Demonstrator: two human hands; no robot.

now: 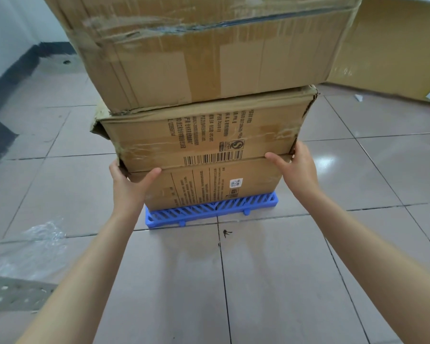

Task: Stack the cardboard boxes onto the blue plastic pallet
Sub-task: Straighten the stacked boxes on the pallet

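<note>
Three cardboard boxes stand stacked on the blue plastic pallet (209,211) on the tiled floor. The bottom box (209,187) carries printed text and a white label. The middle box (204,135) shows a barcode and has a torn left corner. The big top box (196,50), wrapped in clear tape, overhangs toward me. My left hand (128,184) grips the lower left corner of the middle box, thumb on its front face. My right hand (297,167) grips its lower right corner the same way.
More flat cardboard (387,45) leans at the back right. Crumpled clear plastic film (32,247) lies on the floor at left, above a grey perforated panel (13,292). A wall with a dark skirting (10,78) runs along the left.
</note>
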